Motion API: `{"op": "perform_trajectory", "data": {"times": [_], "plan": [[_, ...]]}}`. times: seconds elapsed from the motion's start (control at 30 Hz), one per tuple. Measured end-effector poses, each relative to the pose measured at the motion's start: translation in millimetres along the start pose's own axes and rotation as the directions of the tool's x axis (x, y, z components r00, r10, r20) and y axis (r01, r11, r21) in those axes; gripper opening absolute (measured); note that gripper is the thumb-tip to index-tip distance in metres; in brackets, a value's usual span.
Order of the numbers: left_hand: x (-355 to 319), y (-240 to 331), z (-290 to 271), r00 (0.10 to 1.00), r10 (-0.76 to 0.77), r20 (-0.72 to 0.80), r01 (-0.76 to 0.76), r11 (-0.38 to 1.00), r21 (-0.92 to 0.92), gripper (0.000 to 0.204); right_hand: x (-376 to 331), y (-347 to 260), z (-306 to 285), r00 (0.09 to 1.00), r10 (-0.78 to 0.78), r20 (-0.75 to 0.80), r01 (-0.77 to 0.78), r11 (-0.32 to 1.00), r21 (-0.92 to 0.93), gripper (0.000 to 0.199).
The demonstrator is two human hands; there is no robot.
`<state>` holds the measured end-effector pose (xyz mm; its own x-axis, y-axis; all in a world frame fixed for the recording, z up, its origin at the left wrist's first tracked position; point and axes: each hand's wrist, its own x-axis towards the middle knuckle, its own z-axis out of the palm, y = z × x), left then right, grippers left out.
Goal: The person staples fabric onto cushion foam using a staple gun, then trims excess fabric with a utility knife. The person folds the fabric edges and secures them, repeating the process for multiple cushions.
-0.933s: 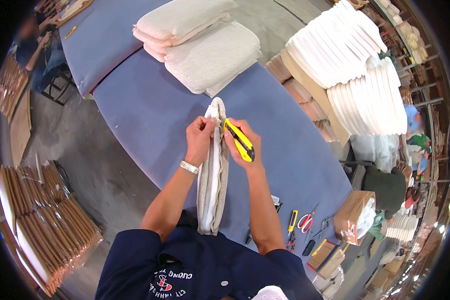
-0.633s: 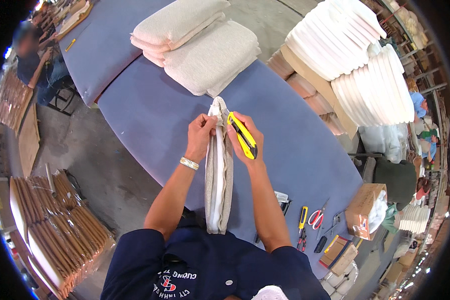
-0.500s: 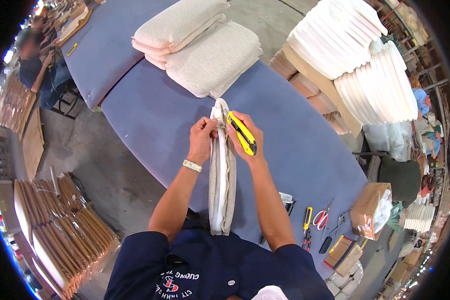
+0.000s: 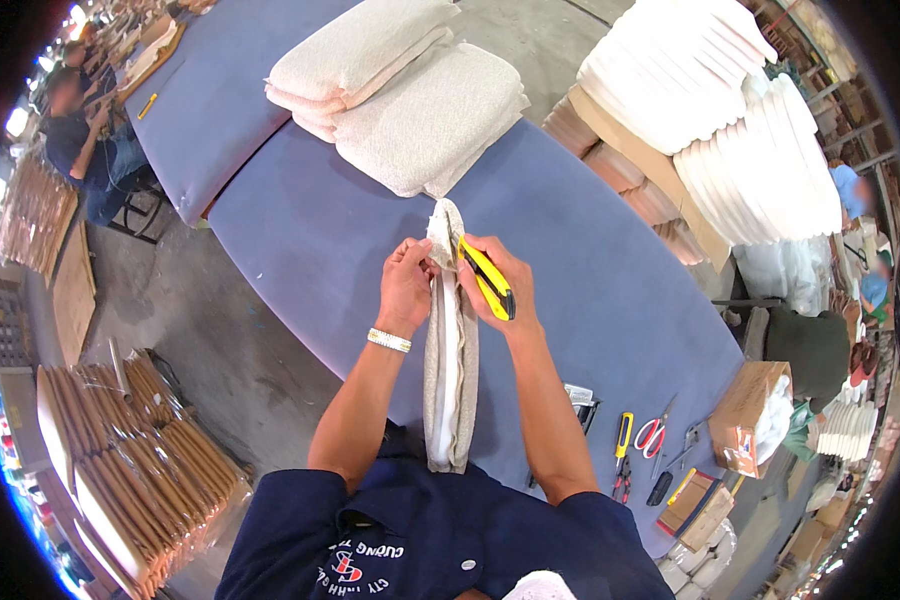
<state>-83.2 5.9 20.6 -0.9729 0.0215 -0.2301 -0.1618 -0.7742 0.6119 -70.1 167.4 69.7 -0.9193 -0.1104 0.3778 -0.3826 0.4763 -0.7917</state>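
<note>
A cushion (image 4: 446, 390) in beige fabric stands on its narrow edge, reaching from my body to the middle of the blue table. Its cover gapes along the upper edge and shows white padding inside. My left hand (image 4: 407, 283) pinches the loose fabric flap of the cover near the far end. In my right hand (image 4: 507, 275) is a yellow and black utility knife (image 4: 487, 277), held slanting with its front end against the cover beside that flap. The blade's tip is hidden by the fabric.
Beige cushions (image 4: 420, 120) are stacked at the table's far side. Scissors (image 4: 653, 435), a yellow-handled screwdriver (image 4: 624, 435) and a small wooden box (image 4: 692, 508) lie at right. White pads (image 4: 750, 180) pile up beyond. A cardboard box (image 4: 745, 425) stands beside the table. Another person sits far left.
The cover's flap at the far end has been lifted and folded over toward me by my left hand. The knife has shifted slightly, still in my right hand.
</note>
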Motion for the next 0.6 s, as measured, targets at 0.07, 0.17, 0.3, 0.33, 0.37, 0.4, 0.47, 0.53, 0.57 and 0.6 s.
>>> {"op": "perform_trajectory", "data": {"times": [0.07,0.17,0.3,0.33,0.37,0.4,0.47,0.53,0.57,0.6], "plan": [[-2,5,5,0.999,0.031,-0.037,-0.027,0.995,0.099,0.023,-8,-5,1,0.996,0.079,-0.031,-0.075,0.991,0.109,0.027],[1,12,11,0.989,0.111,-0.1,-0.061,0.909,0.413,0.025,-24,-9,4,0.989,0.091,-0.114,-0.075,0.987,0.14,0.028],[-8,16,33,0.937,0.337,0.095,-0.213,0.332,0.919,0.038,-36,-13,2,0.982,0.117,-0.146,-0.095,0.984,0.149,0.028],[-8,13,33,0.928,0.345,0.141,-0.228,0.225,0.947,0.036,-38,-12,3,0.981,0.119,-0.151,-0.095,0.983,0.158,0.029],[-4,14,35,0.915,0.354,0.193,-0.246,0.113,0.963,0.035,-36,-12,4,0.981,0.113,-0.158,-0.086,0.982,0.168,0.029],[-1,15,37,0.902,0.356,0.246,-0.263,-0.001,0.965,0.034,-35,-12,4,0.98,0.108,-0.165,-0.078,0.981,0.178,0.029],[3,16,35,0.898,0.351,0.267,-0.3,0.041,0.953,0.024,-36,-16,2,0.981,0.127,-0.145,-0.103,0.982,0.159,0.03],[9,13,25,0.813,0.422,0.401,-0.43,-0.03,0.902,0.023,-34,-22,-2,0.983,0.131,-0.127,-0.11,0.981,0.16,0.03],[9,10,22,0.851,0.402,0.337,-0.403,0.091,0.911,0.022,-35,-21,-3,0.985,0.124,-0.117,-0.105,0.982,0.158,0.03],[10,8,20,0.887,0.373,0.273,-0.367,0.21,0.906,0.021,-34,-19,-5,0.987,0.116,-0.107,-0.099,0.983,0.157,0.029]]}}
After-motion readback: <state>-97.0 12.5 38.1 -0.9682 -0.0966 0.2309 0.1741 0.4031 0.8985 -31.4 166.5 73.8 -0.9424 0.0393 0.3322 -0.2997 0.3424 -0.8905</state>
